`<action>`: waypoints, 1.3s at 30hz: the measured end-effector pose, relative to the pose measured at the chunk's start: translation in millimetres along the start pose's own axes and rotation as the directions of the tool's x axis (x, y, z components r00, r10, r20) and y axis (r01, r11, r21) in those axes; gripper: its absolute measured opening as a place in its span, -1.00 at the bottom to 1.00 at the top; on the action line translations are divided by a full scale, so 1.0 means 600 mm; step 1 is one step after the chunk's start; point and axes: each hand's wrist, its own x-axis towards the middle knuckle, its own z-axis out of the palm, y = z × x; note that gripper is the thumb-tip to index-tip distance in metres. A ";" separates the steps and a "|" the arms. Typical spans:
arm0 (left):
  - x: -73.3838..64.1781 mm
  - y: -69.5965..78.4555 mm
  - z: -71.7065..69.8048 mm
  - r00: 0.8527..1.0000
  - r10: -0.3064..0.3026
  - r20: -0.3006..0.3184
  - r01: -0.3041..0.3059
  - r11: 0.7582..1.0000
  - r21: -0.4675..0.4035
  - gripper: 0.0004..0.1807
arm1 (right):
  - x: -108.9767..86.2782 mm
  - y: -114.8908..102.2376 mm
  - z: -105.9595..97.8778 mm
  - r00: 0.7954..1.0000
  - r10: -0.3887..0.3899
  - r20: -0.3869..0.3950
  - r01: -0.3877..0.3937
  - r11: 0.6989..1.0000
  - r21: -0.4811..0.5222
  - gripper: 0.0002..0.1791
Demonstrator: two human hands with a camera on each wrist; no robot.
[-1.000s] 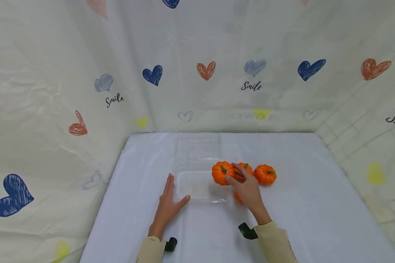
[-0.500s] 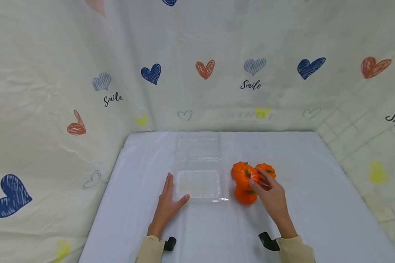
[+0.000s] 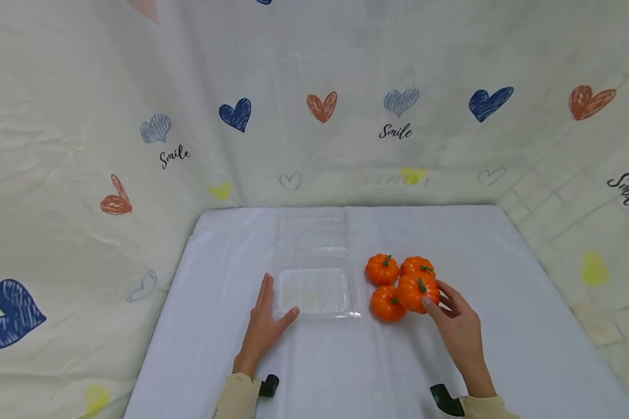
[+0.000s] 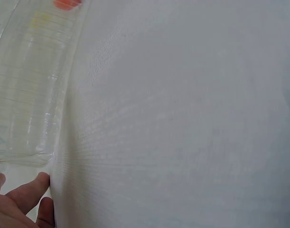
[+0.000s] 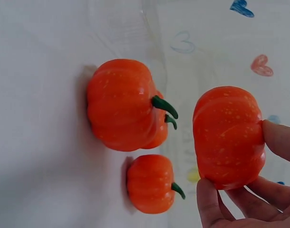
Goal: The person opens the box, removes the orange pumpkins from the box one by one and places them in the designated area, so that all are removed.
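My right hand (image 3: 460,334) grips a small orange pumpkin (image 3: 418,292) with a green stem, thumb on one side and fingers on the other. In the right wrist view the held pumpkin (image 5: 229,137) is raised off the cloth. Three more pumpkins sit close around it on the table: a back left one (image 3: 382,269), a front left one (image 3: 387,304) and a back right one (image 3: 417,265), partly covered by the held one. My left hand (image 3: 264,331) rests with straight fingers and spread thumb at the left front corner of a clear plastic clamshell box (image 3: 352,294).
The box's clear lid (image 3: 311,230) lies folded back behind its base. A white cloth covers the table (image 3: 503,326). Behind and at both sides hangs a pale curtain (image 3: 272,64) printed with hearts and the word Smile.
My right hand has carried the pumpkin from over the box's right edge rightward, to above the pumpkins on the table. The left hand has stayed at the box.
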 end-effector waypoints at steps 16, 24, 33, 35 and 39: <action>-0.001 0.000 -0.004 1.000 -0.022 0.002 0.022 1.000 0.017 0.21 | 0.011 0.069 -0.010 0.993 0.116 -0.031 -0.117 0.992 -0.041 -0.22; -0.008 -0.003 -0.010 1.000 -0.005 0.002 0.005 1.000 0.008 0.20 | 0.013 0.107 -0.001 0.986 0.166 -0.006 -0.166 0.986 -0.028 -0.23; -0.014 -0.002 -0.017 1.000 -0.006 -0.006 0.006 1.000 0.009 0.20 | 0.008 0.124 0.015 0.992 0.128 -0.014 -0.128 0.992 -0.012 -0.27; -0.015 -0.003 -0.018 1.000 -0.001 -0.010 0.001 1.000 0.011 0.20 | 0.008 0.125 0.018 0.992 0.123 -0.019 -0.123 0.992 -0.015 -0.27; -0.015 -0.004 -0.018 1.000 0.010 -0.009 -0.010 1.000 0.006 0.21 | 0.008 0.128 0.024 0.992 0.116 -0.039 -0.118 0.992 -0.043 -0.26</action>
